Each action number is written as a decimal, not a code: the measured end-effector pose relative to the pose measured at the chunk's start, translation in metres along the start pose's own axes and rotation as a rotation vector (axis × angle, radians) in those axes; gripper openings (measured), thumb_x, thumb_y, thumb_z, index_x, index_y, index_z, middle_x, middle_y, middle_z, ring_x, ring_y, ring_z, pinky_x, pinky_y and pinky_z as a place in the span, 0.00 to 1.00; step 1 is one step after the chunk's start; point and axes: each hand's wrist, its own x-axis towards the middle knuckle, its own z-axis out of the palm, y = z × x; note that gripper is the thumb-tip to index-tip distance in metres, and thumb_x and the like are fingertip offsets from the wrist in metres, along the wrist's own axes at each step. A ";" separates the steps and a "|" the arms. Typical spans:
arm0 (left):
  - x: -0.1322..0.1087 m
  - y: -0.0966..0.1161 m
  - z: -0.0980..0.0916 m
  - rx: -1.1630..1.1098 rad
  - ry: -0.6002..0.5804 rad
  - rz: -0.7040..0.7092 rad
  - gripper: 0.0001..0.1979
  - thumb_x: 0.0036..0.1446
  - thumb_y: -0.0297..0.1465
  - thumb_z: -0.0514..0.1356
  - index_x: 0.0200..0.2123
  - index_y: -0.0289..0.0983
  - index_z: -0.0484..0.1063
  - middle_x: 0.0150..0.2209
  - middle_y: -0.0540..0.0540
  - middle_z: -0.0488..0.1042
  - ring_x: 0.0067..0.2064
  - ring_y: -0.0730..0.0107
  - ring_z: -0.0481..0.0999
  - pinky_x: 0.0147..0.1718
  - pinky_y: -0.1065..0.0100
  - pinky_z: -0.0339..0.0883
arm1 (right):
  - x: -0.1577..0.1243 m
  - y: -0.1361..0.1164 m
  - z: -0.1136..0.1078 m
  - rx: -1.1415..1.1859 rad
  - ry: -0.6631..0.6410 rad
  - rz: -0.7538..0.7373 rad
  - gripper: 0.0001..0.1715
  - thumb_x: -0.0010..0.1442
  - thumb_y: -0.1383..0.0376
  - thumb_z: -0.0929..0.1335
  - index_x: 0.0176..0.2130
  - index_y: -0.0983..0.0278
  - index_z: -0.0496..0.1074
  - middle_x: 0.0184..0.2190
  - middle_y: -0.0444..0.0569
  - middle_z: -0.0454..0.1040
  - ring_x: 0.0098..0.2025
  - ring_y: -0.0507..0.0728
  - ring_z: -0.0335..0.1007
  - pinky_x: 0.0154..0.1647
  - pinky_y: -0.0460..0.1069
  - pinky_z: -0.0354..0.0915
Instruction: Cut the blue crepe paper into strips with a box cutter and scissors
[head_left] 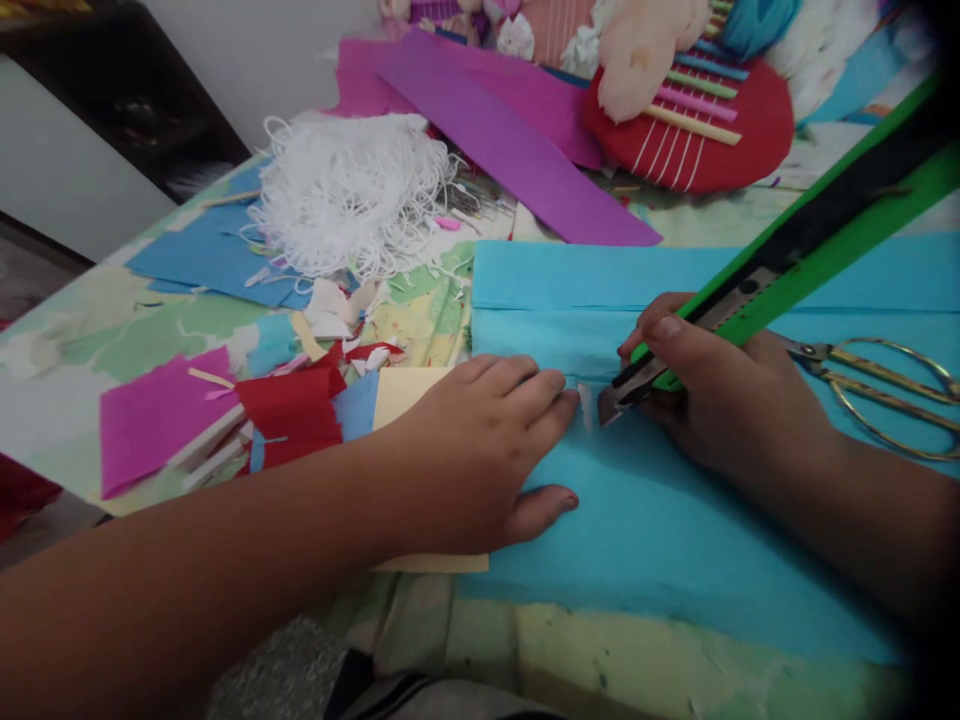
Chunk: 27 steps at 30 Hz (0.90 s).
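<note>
My right hand [739,400] grips a green box cutter [795,225], held slanted with its blade tip [611,403] down at a sheet of light blue paper [600,560]. My left hand [480,450] lies flat on that paper, fingers stretched toward the blade and thumb apart. A small whitish strip [586,408] shows between my left fingertips and the blade. Under my left hand and wrist is a cream sheet [420,385], partly hidden. Gold-handled scissors [885,385] rest on the blue paper beside my right hand, their blades mostly behind it.
A heap of white string [352,190] sits at the back left, near blue sheets [217,255]. Red [292,410] and magenta scraps [161,415] lie at the left. Behind are a purple strip [525,140] and a red oval piece [697,150] strung with white threads and coloured sticks.
</note>
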 end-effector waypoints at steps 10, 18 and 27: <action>0.001 -0.002 -0.004 0.015 -0.007 0.020 0.29 0.57 0.46 0.50 0.54 0.32 0.62 0.52 0.35 0.65 0.52 0.47 0.62 0.50 0.50 0.56 | -0.009 -0.013 0.000 -0.089 -0.074 -0.014 0.08 0.54 0.59 0.64 0.27 0.60 0.66 0.20 0.41 0.69 0.25 0.52 0.67 0.26 0.47 0.61; -0.001 -0.001 -0.001 0.018 0.018 0.023 0.30 0.57 0.46 0.49 0.55 0.29 0.60 0.52 0.34 0.63 0.53 0.46 0.61 0.51 0.50 0.54 | -0.005 -0.016 -0.006 -0.138 -0.132 0.011 0.13 0.46 0.58 0.70 0.22 0.61 0.64 0.13 0.38 0.64 0.13 0.46 0.53 0.12 0.45 0.49; -0.001 0.000 -0.001 0.020 0.019 0.019 0.29 0.57 0.46 0.49 0.53 0.29 0.62 0.51 0.34 0.64 0.53 0.47 0.61 0.51 0.51 0.55 | -0.006 -0.017 -0.002 -0.215 -0.124 -0.035 0.17 0.46 0.58 0.70 0.19 0.62 0.61 0.12 0.37 0.58 0.16 0.46 0.53 0.16 0.45 0.53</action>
